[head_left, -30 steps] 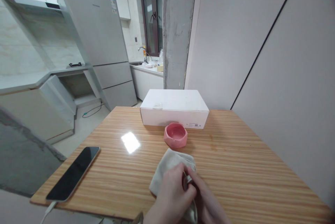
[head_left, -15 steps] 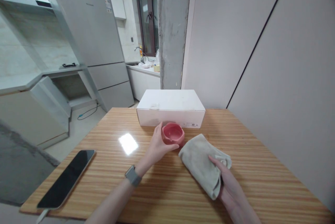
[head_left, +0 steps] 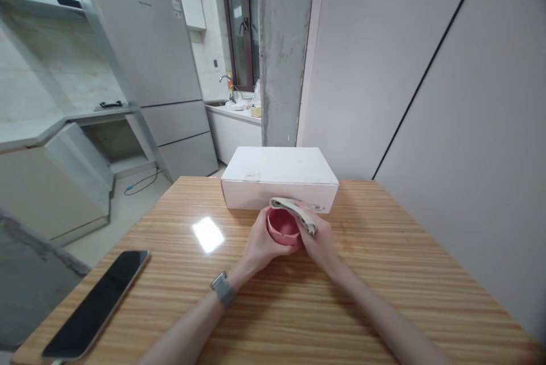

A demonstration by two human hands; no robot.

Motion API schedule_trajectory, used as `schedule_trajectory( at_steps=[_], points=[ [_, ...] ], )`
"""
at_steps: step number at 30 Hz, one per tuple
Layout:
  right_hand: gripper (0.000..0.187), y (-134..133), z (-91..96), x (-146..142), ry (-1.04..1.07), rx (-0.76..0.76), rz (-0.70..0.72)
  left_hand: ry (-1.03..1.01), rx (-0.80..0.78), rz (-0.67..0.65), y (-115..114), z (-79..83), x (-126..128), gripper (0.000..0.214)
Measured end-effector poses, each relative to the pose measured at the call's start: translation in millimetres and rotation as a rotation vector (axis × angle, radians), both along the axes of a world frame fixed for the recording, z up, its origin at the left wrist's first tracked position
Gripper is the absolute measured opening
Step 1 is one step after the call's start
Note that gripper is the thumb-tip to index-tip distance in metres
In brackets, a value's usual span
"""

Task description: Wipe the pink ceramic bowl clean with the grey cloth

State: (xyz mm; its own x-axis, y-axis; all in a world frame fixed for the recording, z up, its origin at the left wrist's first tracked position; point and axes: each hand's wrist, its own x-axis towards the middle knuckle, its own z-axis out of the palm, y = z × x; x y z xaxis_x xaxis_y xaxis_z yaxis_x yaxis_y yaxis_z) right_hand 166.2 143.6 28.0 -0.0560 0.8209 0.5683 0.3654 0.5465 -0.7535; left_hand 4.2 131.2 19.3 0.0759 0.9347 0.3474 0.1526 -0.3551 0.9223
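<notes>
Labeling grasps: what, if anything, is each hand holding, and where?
Left hand: pink bowl, around its left and near outside. Right hand: cloth, toward its right end.

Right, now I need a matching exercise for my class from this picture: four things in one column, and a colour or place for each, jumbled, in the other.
1. bowl
2. cloth
3. phone
4. box

A. on the left side of the table
B. pink, gripped by the left hand
C. white, behind the bowl
D. held in the right hand

Pairs: 1-B, 2-D, 3-A, 4-C

2 bare forearms (head_left: 191,325), 1 watch (head_left: 223,289) on the left wrist (head_left: 235,277) (grey band, squarish case (head_left: 219,280))
</notes>
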Motion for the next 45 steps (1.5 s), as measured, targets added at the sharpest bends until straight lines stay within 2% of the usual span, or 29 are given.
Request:
schedule_trajectory(
  at_steps=[3, 7, 11, 14, 16, 19, 23, 26, 33, 37, 43, 45],
  points=[
    [0.034, -5, -3.6, -4, -0.117, 0.221, 0.125, -0.117, -0.023, -0.070, -4, 2.0, 0, 0.083],
    [0.033, -16, -0.8, -2, -0.131, 0.324, 0.160, -0.361, -0.186, -0.196, -10, 9.1, -3, 0.089],
    [0.033, -19, 4.1, 4, -0.155, 0.362, 0.241, -0.770, -0.571, -0.264, -8, 12.1, -3, 0.054],
    [0.037, -16, 4.3, 12, -0.226, 0.389, 0.354, -0.970, -0.678, -0.269, -5, 5.7, 0, 0.042],
    [0.046, -13, 3.5, 17, -0.269, 0.417, 0.429, -1.021, -0.736, -0.339, -5, 0.3, 1, 0.037],
    [0.058, -13, 4.7, 19, -0.329, 0.461, 0.490, -1.023, -0.841, -0.438, -6, -3.4, -1, 0.038],
    [0.058, -18, 12.8, 13, -0.448, 0.476, 0.537, -0.916, -0.882, -0.327, -6, -2.1, -4, 0.035],
    [0.048, -23, 19.8, 5, -0.553, 0.366, 0.510, -0.789, -0.756, -0.218, -4, -2.0, -4, 0.034],
    [0.038, -40, 30.7, -12, -0.667, 0.112, 0.344, -0.561, -0.531, -0.146, -5, -4.8, -1, 0.034],
    [0.033, -51, 37.3, -17, -0.687, 0.058, 0.298, -0.609, -0.542, -0.199, -7, -6.1, 0, 0.030],
    [0.025, -54, 44.1, -11, -0.699, 0.064, 0.445, -0.623, -0.753, -0.361, -9, 3.1, -7, 0.038],
    [0.024, -52, 45.2, -9, -0.693, 0.060, 0.471, -0.601, -0.782, -0.379, -9, 5.9, -10, 0.036]
  ],
)
